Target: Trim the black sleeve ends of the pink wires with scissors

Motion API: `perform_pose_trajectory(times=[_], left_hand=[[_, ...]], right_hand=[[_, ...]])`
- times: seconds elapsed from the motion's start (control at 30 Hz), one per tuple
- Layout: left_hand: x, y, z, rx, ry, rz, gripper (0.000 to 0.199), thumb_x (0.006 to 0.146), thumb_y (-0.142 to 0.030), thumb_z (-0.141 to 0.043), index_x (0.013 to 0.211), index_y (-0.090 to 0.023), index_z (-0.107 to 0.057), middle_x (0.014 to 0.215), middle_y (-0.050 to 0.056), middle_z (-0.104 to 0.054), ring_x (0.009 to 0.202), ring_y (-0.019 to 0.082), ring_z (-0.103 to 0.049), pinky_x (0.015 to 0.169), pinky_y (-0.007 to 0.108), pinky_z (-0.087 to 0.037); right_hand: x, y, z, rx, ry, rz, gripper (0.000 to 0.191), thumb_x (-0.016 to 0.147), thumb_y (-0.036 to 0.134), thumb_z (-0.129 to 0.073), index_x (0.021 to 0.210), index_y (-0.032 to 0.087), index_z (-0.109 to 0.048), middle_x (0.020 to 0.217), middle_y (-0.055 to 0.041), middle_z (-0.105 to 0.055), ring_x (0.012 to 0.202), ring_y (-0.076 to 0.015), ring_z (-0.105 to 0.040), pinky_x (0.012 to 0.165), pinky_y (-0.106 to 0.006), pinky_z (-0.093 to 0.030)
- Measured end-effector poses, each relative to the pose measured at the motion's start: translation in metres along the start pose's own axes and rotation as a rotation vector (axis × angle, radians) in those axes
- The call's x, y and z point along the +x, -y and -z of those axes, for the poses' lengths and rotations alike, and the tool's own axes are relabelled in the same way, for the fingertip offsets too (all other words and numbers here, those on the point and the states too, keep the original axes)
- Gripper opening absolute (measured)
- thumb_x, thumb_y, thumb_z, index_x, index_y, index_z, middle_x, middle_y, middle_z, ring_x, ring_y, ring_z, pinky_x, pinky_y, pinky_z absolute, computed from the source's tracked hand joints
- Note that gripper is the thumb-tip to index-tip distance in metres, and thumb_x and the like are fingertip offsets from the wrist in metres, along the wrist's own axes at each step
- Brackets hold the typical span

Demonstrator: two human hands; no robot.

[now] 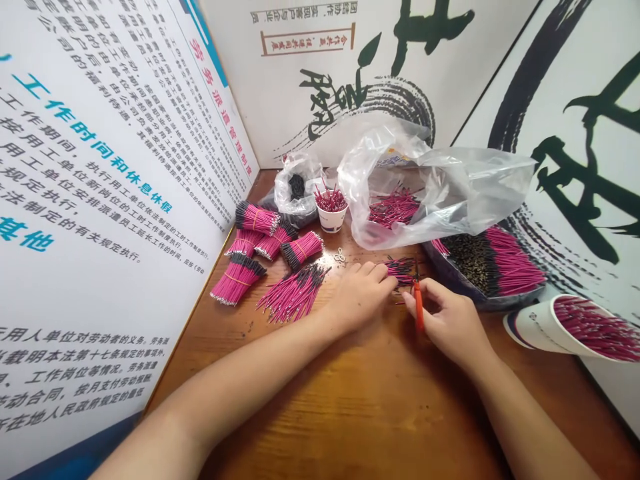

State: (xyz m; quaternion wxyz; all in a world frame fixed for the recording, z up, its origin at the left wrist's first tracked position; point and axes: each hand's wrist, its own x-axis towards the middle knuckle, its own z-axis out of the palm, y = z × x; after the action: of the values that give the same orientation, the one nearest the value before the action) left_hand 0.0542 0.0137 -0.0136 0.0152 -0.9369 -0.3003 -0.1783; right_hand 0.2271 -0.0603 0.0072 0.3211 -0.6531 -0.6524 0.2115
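Text-covered board [115, 180] at left; 2 calligraphy panels [280, 100], back and right; brown wooden table [350, 413].

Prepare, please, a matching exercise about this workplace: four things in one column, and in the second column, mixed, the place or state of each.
1. Orange-handled tool
2. Wire bundles
3. Large plastic bag
4. Left hand

A. Crumpled and translucent, farther back than both hands
B. At a small batch of pink-and-black wires, with no tool
C. Held in the right hand
D. Grouped toward the left side of the table

Right pairs: 1-C, 2-D, 3-A, 4-B
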Motion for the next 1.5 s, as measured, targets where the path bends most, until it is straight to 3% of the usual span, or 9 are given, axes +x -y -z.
perform_pose_trajectory(times=[0.23,0.33,0.6,0.7,1.1,1.5], left_hand=[[-0.005,-0.003,0.016,-0.091,-0.044,0.004,0.016,0.094,-0.023,-0.046,0.092,-0.017,-0.06,0.095,0.006,-0.064,0.084,0.02,-0.059,0.07,0.031,-0.044],[-0.014,0.0,0.022,-0.148,-0.071,0.087,0.016,0.094,-0.023,-0.044,0.092,-0.018,-0.059,0.089,0.004,-0.065,0.076,0.019,-0.06,0.066,0.03,-0.044],[-0.043,0.022,0.027,-0.678,-0.281,0.308,0.017,0.094,-0.019,-0.042,0.098,-0.018,-0.058,0.085,0.003,-0.065,0.074,0.014,-0.059,0.071,0.025,-0.046],[-0.043,0.025,0.023,-0.796,-0.321,0.327,0.019,0.097,-0.022,-0.04,0.099,-0.018,-0.058,0.084,0.002,-0.063,0.072,0.014,-0.057,0.07,0.025,-0.045],[-0.037,0.024,0.024,-0.892,-0.282,0.327,0.02,0.097,-0.026,-0.041,0.092,-0.018,-0.059,0.084,0.003,-0.063,0.079,0.016,-0.058,0.074,0.028,-0.046],[-0.035,0.026,0.022,-0.894,-0.312,0.322,0.021,0.099,-0.024,-0.04,0.086,-0.018,-0.056,0.083,0.002,-0.058,0.081,0.015,-0.054,0.078,0.027,-0.044]], right_hand=[[-0.001,0.004,-0.004,-0.011,-0.015,0.023,0.017,0.087,0.035,-0.057,0.076,0.022,-0.056,0.064,0.0019,-0.062,0.051,-0.012,-0.052,0.049,-0.021,-0.041],[-0.003,0.004,-0.01,0.003,-0.009,0.042,0.01,0.086,0.03,-0.057,0.082,0.021,-0.058,0.068,0.0007,-0.064,0.057,-0.0136,-0.057,0.053,-0.022,-0.044],[-0.01,0.013,-0.022,0.056,0.065,0.084,0.014,0.092,0.033,-0.054,0.088,0.02,-0.059,0.07,0.0007,-0.063,0.058,-0.0138,-0.057,0.056,-0.022,-0.044],[-0.012,0.02,-0.026,0.05,0.091,0.103,0.018,0.093,0.035,-0.053,0.085,0.02,-0.058,0.067,0.0022,-0.059,0.057,-0.0128,-0.055,0.055,-0.022,-0.042],[-0.012,0.02,-0.04,0.082,0.124,0.112,0.02,0.096,0.034,-0.048,0.085,0.019,-0.057,0.067,0.0023,-0.057,0.057,-0.0122,-0.052,0.056,-0.021,-0.042],[-0.012,0.023,-0.034,0.002,0.061,0.154,0.017,0.093,0.032,-0.053,0.083,0.02,-0.059,0.06,0.0043,-0.056,0.051,-0.0106,-0.051,0.051,-0.02,-0.04]])
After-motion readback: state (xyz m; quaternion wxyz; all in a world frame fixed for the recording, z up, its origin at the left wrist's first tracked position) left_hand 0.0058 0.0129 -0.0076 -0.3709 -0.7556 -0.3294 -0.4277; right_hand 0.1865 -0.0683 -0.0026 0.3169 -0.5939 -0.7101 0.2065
